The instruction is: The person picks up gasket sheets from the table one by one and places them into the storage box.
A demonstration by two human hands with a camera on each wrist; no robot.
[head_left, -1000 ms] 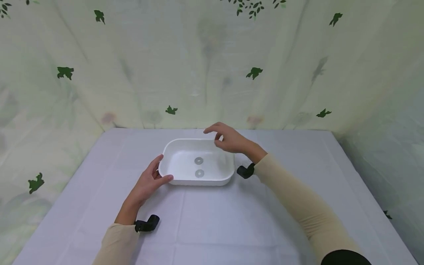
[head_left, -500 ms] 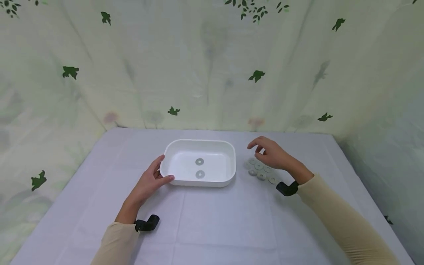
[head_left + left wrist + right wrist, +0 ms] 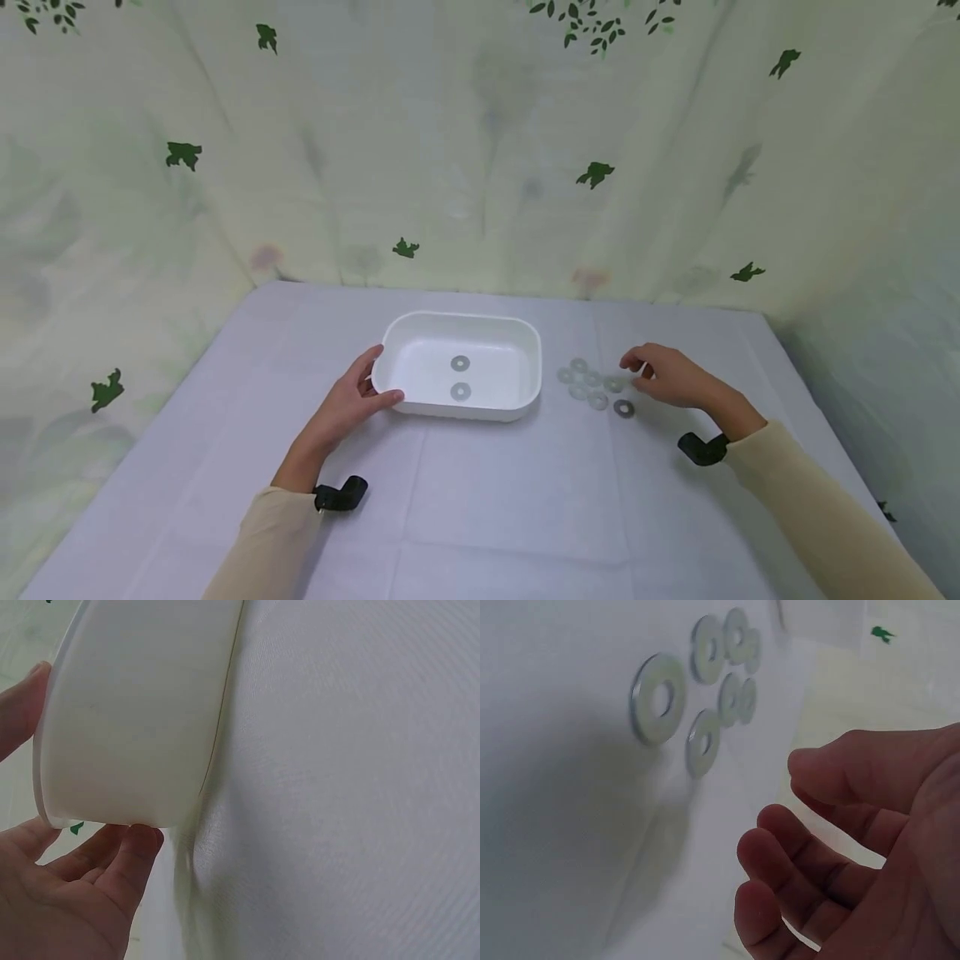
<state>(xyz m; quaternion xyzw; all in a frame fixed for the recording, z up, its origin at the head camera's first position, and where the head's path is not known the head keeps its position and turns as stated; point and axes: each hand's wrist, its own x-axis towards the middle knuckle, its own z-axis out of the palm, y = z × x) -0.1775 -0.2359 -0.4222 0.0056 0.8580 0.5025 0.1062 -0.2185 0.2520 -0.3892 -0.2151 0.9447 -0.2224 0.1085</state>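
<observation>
A white rectangular tray (image 3: 510,404) with rounded corners stands on the table, two flat metal washers (image 3: 461,391) lying inside it. My left hand (image 3: 352,404) holds the tray's left end, thumb at the near corner and fingers along the side. In the left wrist view, the thumb (image 3: 22,709) is at the rim and fingertips press the outer wall (image 3: 127,750). Right of the tray lie several loose washers (image 3: 597,401), one darker washer (image 3: 624,408) nearest me. Just right of them, my right hand (image 3: 675,379) hovers with loosely bent fingers, nothing between thumb and fingertips in the right wrist view.
A white cloth covers the table (image 3: 510,500). Behind it hangs a pale curtain (image 3: 450,167) with green bird and leaf prints, and it also runs along both sides. A black wrist camera (image 3: 341,493) sits on the left wrist, another black camera (image 3: 703,450) on the right.
My right hand has moved from over the tray's right end to the right, past the loose washers, uncovering them. The left hand keeps its hold on the tray. The head view has shifted slightly.
</observation>
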